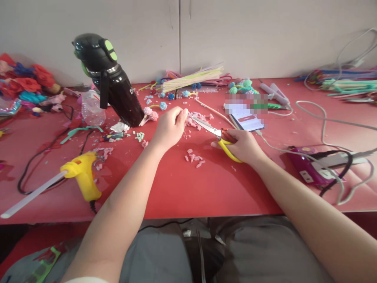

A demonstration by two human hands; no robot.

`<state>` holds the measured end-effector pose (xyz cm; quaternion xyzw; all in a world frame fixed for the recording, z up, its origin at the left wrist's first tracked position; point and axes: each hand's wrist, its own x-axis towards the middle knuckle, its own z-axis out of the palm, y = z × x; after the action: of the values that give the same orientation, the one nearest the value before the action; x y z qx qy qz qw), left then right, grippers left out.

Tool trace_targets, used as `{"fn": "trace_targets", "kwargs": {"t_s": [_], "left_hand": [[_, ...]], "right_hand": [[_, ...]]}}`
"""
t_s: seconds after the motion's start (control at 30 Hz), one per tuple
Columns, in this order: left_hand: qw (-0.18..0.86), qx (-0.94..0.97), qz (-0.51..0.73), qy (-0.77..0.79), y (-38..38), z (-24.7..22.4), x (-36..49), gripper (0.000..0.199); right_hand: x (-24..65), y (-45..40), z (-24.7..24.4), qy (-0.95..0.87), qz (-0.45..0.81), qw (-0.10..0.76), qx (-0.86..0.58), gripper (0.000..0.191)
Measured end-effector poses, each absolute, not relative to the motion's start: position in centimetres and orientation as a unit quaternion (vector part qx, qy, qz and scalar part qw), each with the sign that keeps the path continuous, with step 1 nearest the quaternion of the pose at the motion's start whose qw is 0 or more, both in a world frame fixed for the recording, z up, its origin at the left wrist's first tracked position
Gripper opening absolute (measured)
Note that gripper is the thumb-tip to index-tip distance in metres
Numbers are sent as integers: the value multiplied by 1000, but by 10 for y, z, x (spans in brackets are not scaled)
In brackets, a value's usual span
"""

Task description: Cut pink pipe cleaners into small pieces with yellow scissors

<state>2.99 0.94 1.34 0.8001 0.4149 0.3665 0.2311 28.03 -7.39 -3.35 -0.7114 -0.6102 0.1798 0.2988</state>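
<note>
My right hand [243, 146] is closed round the yellow and orange handles of a pair of scissors [206, 126]. The blades point left, their tips close to my left fingers. My left hand [171, 127] is pinched, thumb against fingers; whatever it may hold is too small or hidden to name. Short pink fuzzy cut pieces [202, 117] lie in a pile behind the scissors. More pink pieces [194, 156] are scattered on the red table [182, 188] below the blades.
A black bottle [118, 90] and a yellow glue gun [84, 175] stand on the left. Bundled pipe cleaners [193, 79] lie at the back. Rightward are a phone [247, 116], a purple power strip [309, 167] and loose white cables [322, 118]. The table's front edge runs before my knees.
</note>
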Motion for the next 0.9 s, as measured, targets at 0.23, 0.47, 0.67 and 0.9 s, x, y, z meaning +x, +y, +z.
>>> {"fn": "trace_targets", "kwargs": {"t_s": [0.23,0.47,0.67,0.9], "left_hand": [[242,793,368,421,9,13,31,47],[231,785,380,432,11,9,31,54],[229,786,380,432,11,10,31,54],[234,785,378,431,11,11,32,53]], "right_hand": [[282,-72,-37,-602,180,315,-711,75],[281,-75,-36,-606,186,324,-703,70],[282,-74,-34,-612,190,306,-704,72],[283,-74,-36,-611,189,302,-706,75]]}}
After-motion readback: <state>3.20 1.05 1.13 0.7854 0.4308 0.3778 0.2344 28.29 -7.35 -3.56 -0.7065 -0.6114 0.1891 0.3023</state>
